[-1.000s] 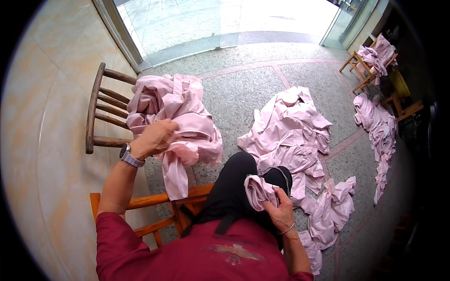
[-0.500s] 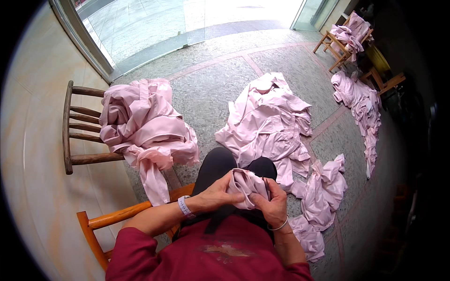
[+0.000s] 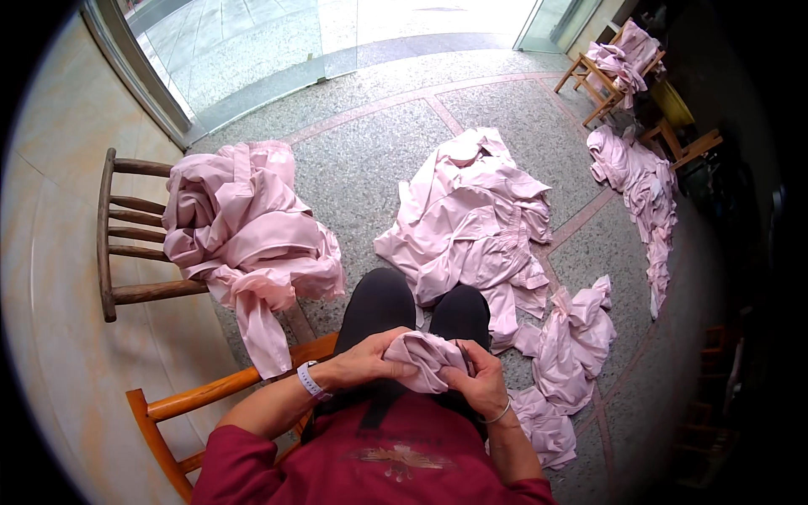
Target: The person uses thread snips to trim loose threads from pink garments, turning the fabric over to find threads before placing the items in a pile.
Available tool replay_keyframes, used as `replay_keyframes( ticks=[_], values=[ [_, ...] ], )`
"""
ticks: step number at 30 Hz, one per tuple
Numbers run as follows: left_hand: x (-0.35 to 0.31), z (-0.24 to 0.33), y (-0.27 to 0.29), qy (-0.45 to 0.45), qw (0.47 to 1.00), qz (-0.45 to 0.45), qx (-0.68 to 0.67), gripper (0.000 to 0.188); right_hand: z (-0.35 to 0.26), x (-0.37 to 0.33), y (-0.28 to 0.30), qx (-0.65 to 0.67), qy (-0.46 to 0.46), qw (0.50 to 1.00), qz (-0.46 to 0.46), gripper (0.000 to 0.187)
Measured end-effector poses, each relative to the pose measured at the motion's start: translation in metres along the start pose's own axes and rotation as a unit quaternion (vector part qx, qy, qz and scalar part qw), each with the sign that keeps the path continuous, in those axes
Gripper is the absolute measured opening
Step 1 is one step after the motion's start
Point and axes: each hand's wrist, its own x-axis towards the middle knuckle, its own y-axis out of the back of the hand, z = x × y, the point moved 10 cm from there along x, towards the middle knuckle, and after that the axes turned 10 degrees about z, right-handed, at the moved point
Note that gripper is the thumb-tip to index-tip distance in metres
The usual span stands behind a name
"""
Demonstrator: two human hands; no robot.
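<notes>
A small bunched piece of pink cloth (image 3: 427, 364) is held between my two hands, just above my lap. My left hand (image 3: 374, 358), with a pale watch band at its wrist, grips the cloth's left side, thumb on top. On the other side, my right hand (image 3: 478, 379) pinches the edge between thumb and fingers; a thin bracelet circles that wrist. The fingers underneath are hidden by the fabric. Beyond my knees a large heap of pink garments (image 3: 467, 219) lies spread on the floor. More pink garments (image 3: 252, 219) are piled on a wooden chair to the left.
Beside my right leg lie crumpled pink garments (image 3: 572, 345). Farther right a long pink heap (image 3: 635, 177) stretches over the floor, near a wooden chair (image 3: 602, 84) loaded with cloth. An orange wooden chair rail (image 3: 210, 394) runs behind my left arm. A glass door (image 3: 244, 59) stands at the back.
Both hands have shifted slightly down and the cloth between them has turned, showing a smoother folded face. The surroundings have slid a little left as the view moved.
</notes>
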Motion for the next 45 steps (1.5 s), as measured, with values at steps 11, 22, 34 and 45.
replay_keyframes(
  ticks=[11, 22, 34, 45],
  values=[
    [0.004, -0.003, 0.018, -0.029, 0.995, 0.097, 0.016, 0.025, 0.0, 0.003, -0.005, -0.005, -0.006, 1.0, -0.019, 0.035],
    [0.014, 0.02, 0.143, -0.136, 0.924, 0.333, -0.132, 0.04, 0.024, 0.031, 0.066, -0.142, 0.021, 0.979, 0.148, 0.019],
    [0.056, -0.049, 0.228, -0.049, 0.886, 0.452, 0.094, 0.04, 0.029, 0.06, 0.132, -0.274, 0.133, 0.894, 0.328, 0.009],
    [0.101, -0.136, 0.318, 0.034, 0.833, 0.504, 0.227, 0.028, 0.039, 0.067, 0.147, -0.344, 0.186, 0.835, 0.387, 0.011]
  ],
)
